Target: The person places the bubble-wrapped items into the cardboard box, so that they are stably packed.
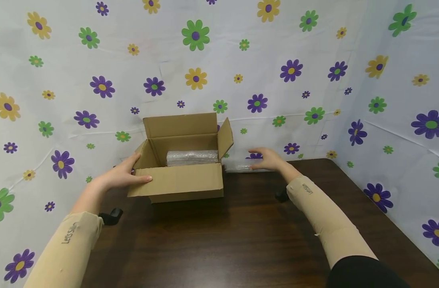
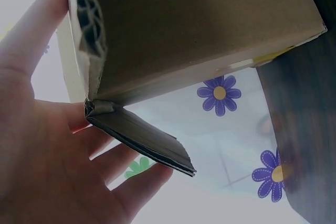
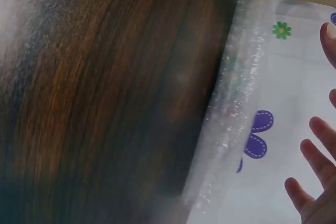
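Observation:
An open cardboard box stands on the table with its flaps spread. Inside it lies a bundle of bubble wrap. My left hand grips the box's left corner, thumb on the front flap and fingers around the left side flap. The left wrist view shows that hand close up against the folded cardboard edge. To the right of the box, my right hand hovers with fingers spread, touching nothing. Near it, a flat strip of bubble wrap lies along the table's back edge.
The dark wooden table meets a flower-printed sheet at the back. Another printed sheet hangs along the right side. The box's right flap stands up and leans outward.

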A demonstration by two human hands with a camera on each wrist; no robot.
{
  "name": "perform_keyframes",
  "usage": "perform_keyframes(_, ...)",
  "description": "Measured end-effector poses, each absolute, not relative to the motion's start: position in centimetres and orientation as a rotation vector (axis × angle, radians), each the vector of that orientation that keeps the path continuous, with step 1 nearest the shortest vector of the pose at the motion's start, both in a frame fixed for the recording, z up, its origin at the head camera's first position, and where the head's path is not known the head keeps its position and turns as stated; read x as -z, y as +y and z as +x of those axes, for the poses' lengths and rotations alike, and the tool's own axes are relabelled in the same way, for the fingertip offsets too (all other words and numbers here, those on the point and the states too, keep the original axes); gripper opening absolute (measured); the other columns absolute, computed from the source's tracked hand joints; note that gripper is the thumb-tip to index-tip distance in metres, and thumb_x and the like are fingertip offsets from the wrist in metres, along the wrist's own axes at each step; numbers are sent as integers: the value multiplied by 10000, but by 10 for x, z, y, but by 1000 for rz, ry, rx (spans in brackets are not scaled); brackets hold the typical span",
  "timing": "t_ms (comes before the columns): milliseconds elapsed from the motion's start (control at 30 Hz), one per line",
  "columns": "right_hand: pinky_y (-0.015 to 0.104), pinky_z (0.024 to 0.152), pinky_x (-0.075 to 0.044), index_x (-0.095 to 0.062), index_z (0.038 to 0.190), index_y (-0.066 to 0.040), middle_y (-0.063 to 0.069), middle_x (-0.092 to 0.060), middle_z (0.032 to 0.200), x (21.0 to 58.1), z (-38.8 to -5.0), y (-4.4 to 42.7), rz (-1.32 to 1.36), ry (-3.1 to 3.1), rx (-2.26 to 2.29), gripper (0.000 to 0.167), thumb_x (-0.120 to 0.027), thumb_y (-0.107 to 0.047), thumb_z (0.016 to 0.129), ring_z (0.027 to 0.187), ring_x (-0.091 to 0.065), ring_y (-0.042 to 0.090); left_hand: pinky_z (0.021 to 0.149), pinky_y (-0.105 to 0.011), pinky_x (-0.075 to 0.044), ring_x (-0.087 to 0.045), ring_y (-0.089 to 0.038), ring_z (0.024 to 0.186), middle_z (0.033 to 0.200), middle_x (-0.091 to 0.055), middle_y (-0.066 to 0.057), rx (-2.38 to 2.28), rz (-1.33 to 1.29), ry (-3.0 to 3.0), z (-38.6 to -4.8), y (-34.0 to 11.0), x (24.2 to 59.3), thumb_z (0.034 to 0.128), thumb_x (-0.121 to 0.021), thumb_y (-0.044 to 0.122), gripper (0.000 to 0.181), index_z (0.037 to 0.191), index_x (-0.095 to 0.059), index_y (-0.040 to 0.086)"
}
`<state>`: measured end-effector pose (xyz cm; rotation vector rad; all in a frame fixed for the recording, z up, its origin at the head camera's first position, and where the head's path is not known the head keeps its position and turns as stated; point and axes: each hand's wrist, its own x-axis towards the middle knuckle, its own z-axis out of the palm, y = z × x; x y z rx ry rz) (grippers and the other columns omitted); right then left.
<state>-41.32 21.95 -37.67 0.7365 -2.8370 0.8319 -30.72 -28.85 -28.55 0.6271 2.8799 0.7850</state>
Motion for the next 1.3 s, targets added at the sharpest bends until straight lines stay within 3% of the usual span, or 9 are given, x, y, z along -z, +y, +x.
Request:
perform_keyframes(400,529,1079,-320,-530,1369,-7,208,-512,1384,398,-429,218,687,-2856,-779,802,-845,-343,713,1291,-431,399,1076,-659,-186,-117,-541,1383,1538,-25,-360,-774,600,2848,-308,-285,282,876,-701,416,1070,1502,-6,-104)
perform_keyframes(933,684,1013,-266,-505,1417,-105,150,-473,1443,412,-439,217,512,-2984,-660,849,-826,-446,709,1333,-373,395,1087,-662,-143,-66,-521,1403,1545,-32,-349,-777,585,2862,-308,-285,283,864,-710,417,1071,1505,-26,-101)
perform_keyframes(1300,729,999,-217,-488,1436,-150,196,-421,1467,411,-446,207,443,-3073,-605,827,-807,-461,739,1342,-339,420,1090,-660,-139,-66,-516,1405,1545,-37,-348,-778,579,2872,-309,-286,283,864,-711,417,1072,1504,-28,-104)
